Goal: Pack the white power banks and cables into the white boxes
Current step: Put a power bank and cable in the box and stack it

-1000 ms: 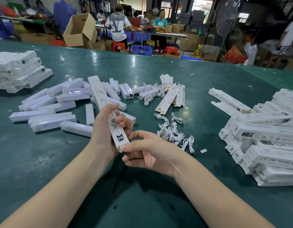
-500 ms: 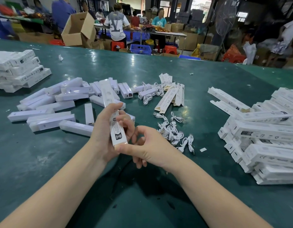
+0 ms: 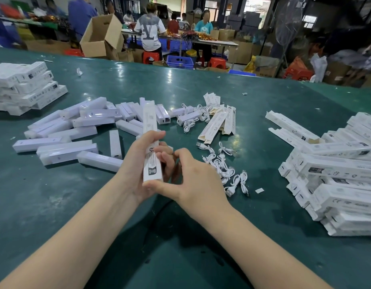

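Left hand (image 3: 136, 163) is wrapped around a white box (image 3: 151, 142), holding it upright above the green table (image 3: 55, 205), while the right hand (image 3: 193, 180) presses its thumb against the box's bottom end. Just beyond lie coiled cables (image 3: 224, 163), then loose power banks (image 3: 65, 147) at the left.

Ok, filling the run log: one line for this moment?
left hand grips box | right hand pinches its near end | cables on table
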The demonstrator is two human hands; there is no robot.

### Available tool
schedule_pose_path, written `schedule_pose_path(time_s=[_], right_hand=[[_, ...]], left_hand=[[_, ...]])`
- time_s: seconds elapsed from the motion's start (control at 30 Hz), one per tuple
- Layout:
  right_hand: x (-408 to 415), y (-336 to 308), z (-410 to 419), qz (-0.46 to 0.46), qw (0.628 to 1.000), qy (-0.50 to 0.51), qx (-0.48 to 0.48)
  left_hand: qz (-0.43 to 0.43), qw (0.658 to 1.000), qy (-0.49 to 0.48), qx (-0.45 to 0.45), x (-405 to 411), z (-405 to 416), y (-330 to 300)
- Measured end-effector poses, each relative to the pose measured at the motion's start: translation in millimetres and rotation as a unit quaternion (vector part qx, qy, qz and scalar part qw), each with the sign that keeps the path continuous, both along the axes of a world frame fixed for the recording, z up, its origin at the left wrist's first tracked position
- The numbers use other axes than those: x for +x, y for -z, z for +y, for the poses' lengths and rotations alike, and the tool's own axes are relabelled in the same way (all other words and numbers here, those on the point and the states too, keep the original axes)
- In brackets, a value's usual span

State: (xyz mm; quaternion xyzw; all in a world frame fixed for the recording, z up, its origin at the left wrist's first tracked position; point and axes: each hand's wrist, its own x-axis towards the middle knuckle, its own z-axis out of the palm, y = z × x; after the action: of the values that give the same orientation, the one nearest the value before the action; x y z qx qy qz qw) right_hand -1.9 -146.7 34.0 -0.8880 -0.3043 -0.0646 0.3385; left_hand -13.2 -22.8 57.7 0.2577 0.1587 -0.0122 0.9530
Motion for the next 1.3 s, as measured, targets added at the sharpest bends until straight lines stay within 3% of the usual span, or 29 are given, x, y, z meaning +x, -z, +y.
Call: schedule_pose_path(time_s=[0.17, 0.37, 0.47, 0.5, 0.53, 0.6, 0.63, 0.67, 0.7, 0.8, 0.9, 0.93, 0.97, 1.0, 1.1, 1.17, 1.23, 1.3], right_hand=[[5.4, -2.6, -6.3, 0.127, 0.991, -0.045, 0.02], [1.9, -5.0, -2.7, -0.071, 0.991, 0.011, -0.109], [-0.1, -5.6, 0.5, -0.055, 0.994, -0.017, -0.097], [-0.6, -6.1, -0.1, -0.038, 0.996, -0.025, -0.078], [-0.7, -6.4, -1.6, -0.016, 0.998, -0.029, -0.048], [0.1, -5.4, -4.3, 0.002, 1.0, -0.021, 0.003], [0.8, -5.0, -5.5, -0.005, 1.0, -0.014, 0.011], [1.9, -5.0, -6.4, -0.012, 1.0, -0.008, 0.016], [3.1, -5.2, -6.9, -0.014, 1.0, -0.004, 0.022], [4.8, -5.8, -7.3, -0.005, 0.999, 0.0, 0.042], [8.0, -3.5, -8.5, 0.003, 0.999, 0.002, 0.047], [9.4, -2.1, -8.4, 0.009, 0.998, 0.005, 0.055], [10.9, -0.6, -8.3, 0.016, 0.998, 0.01, 0.066], [13.1, 0.5, -9.0, 0.024, 0.996, 0.016, 0.079], [17.7, 2.3, -9.9, 0.086, 0.99, 0.0, 0.111], [16.9, 2.5, -8.8, 0.174, 0.974, -0.053, 0.138], [13.3, 0.4, -7.5, 0.251, 0.944, -0.106, 0.189], [10.0, -2.1, -5.5, 0.266, 0.921, -0.141, 0.25]], left_hand=[[0.022, 0.999, -0.024, 0.0, -0.9, -2.8, 4.0], [0.014, 0.999, -0.005, 0.052, -0.8, -0.5, 0.8], [0.015, 0.969, -0.048, 0.244, -1.5, 14.5, -6.3], [0.018, 0.931, -0.066, 0.359, -3.0, 22.4, -8.9], [0.026, 0.865, -0.086, 0.493, -5.1, 31.6, -10.8], [0.063, 0.662, -0.113, 0.738, -8.1, 54.9, -9.6], [0.092, 0.565, -0.099, 0.814, -9.1, 65.9, -7.5], [0.121, 0.498, -0.062, 0.857, -10.3, 75.1, -5.3], [0.145, 0.463, -0.01, 0.874, -11.6, 81.4, -3.9], [0.187, 0.415, 0.115, 0.883, -13.0, 92.1, 3.5], [0.189, 0.362, 0.087, 0.909, -9.8, 95.9, 6.0], [0.173, 0.376, 0.046, 0.909, -9.4, 95.4, 6.8], [0.139, 0.417, -0.002, 0.898, -9.8, 92.8, 6.5], [0.098, 0.481, -0.051, 0.87, -10.1, 87.9, 4.2], [-0.024, 0.726, -0.131, 0.675, -12.4, 72.2, -8.3], [-0.074, 0.833, -0.121, 0.536, -11.8, 62.7, -12.5], [-0.089, 0.88, -0.101, 0.456, -9.6, 54.2, -11.5], [-0.088, 0.89, -0.09, 0.439, -7.5, 47.8, -6.3]])
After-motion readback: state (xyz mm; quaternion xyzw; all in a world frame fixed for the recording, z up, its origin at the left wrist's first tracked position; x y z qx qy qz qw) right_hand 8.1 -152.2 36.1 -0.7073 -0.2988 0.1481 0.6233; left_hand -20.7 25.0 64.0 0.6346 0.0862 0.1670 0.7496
